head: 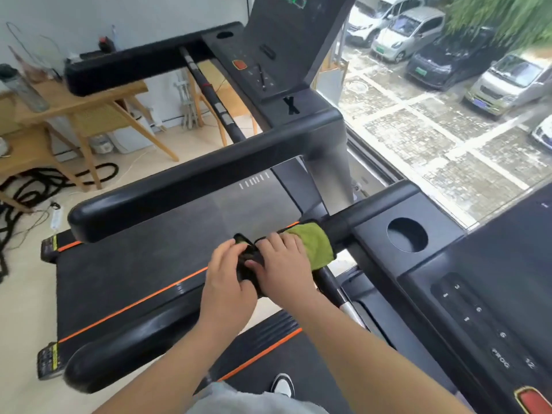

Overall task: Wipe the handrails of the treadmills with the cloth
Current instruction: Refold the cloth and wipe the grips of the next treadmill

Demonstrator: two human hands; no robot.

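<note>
- As both hands curl over the near treadmill's handrail [134,339], the left hand [227,279] and right hand [280,264] grip the cloth [310,243] wrapped round it, its green end at the right hand's 2 o'clock.
- Bare rail runs toward 8 o'clock to a rounded tip.
- At 11 o'clock, well apart, lies the next treadmill's handrail [194,180].

left hand [227,283] bare | right hand [283,265] bare | pale grey garment [239,400] | 1 black-and-white shoe [283,384]

A green cloth [313,243] lies wrapped over the top of a black padded handrail [364,215], near its upper end.
</note>
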